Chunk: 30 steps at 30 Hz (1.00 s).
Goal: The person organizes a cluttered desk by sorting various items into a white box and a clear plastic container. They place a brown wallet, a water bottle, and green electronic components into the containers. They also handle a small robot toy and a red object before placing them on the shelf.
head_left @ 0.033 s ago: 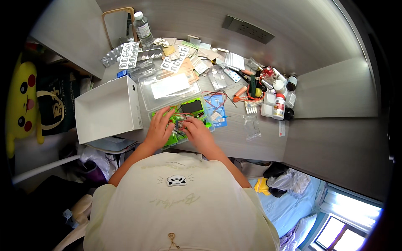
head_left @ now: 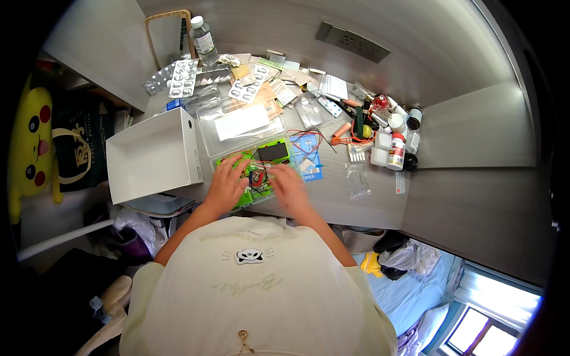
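Observation:
A clear plastic case (head_left: 244,209) stands at the desk's front edge, holding bright green parts, a black block (head_left: 273,152) and red and black wires (head_left: 257,177). Its clear lid (head_left: 205,129) is laid back behind it, with a white paper (head_left: 242,122) on it. Over the left part of the case rests my left hand (head_left: 225,183), fingers spread on the green pieces, nothing plainly held. My right hand (head_left: 289,188) hovers at the case's right side, smeared by motion; what its fingers hold, if anything, cannot be made out.
Left of the case stands a white open box (head_left: 148,157). A blue card (head_left: 307,155) with small parts lies to the right. Behind are pill blister packs (head_left: 183,78) and a clear bottle (head_left: 203,41). Several small bottles (head_left: 396,151) and tools crowd the far right.
My right hand has drawn back to the right from the middle of the case, uncovering the wires and red parts there. The left hand has stayed nearly still.

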Motion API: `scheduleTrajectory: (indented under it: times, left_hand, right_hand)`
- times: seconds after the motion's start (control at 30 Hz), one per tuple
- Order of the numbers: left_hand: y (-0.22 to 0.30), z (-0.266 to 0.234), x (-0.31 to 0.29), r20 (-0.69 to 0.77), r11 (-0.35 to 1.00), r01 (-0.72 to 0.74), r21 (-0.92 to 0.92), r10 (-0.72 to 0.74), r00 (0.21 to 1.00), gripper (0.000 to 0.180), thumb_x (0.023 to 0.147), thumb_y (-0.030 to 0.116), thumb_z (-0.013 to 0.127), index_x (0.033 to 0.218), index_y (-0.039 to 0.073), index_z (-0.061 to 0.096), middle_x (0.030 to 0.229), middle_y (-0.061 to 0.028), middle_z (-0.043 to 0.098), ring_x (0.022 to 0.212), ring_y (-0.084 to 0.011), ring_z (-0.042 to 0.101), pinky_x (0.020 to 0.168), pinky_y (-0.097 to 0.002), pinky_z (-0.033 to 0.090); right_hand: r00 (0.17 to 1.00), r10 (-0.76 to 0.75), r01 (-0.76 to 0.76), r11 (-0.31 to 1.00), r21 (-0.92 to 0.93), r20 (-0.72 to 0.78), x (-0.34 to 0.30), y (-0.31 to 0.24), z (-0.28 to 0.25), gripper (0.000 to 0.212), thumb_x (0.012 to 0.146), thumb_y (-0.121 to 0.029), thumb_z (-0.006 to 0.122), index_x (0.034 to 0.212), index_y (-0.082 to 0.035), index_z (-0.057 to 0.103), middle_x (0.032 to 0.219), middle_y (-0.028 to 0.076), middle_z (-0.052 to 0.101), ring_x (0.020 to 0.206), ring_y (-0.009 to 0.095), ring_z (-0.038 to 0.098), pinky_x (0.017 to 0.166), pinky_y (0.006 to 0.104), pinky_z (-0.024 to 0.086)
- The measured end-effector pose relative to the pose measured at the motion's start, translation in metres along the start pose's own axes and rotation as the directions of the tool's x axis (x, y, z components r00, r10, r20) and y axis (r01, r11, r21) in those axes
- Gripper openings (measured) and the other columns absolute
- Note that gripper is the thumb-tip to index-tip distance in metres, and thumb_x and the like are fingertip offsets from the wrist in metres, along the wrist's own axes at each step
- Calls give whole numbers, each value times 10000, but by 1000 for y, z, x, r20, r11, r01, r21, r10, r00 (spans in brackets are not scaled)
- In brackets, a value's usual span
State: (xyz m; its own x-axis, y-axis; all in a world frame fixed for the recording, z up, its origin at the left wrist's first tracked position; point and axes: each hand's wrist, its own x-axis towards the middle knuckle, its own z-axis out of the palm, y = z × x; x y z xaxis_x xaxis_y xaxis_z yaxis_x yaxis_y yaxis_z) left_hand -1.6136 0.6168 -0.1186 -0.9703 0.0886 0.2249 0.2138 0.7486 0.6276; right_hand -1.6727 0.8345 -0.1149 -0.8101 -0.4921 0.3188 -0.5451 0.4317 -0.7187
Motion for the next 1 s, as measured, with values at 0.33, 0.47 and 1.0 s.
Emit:
scheduleTrajectory:
  times: [0.33,0.47,1.0]
  left_hand:
    - [1,23,-17,207,935,-123,333,55,977,461,892,297,632,1327,164,560,1453,-59,458,1315,-291,425,1106,-516,288]
    - [2,28,-12,179,914,-139,381,74,981,473,887,307,638,1334,172,559,1441,-45,478,1318,-278,424,1114,-502,282]
    - [0,31,-17,140,927,-62,370,11,990,531,829,250,675,1340,184,547,1446,-43,473,1327,-292,409,1107,-534,283]
  right_hand:
    - [938,338,-334,830,-446,-75,-28,102,-67,155,851,-85,657,987,-23,614,979,177,606,938,376,581,827,458,469]
    - [899,429,-418,780,-466,-88,-37,117,-57,128,868,-150,660,915,-48,600,966,155,600,935,360,583,836,459,473]
    - [949,309,-315,932,-179,-59,-15,57,-53,137,920,-156,606,984,-36,597,965,164,606,936,357,595,821,448,487]
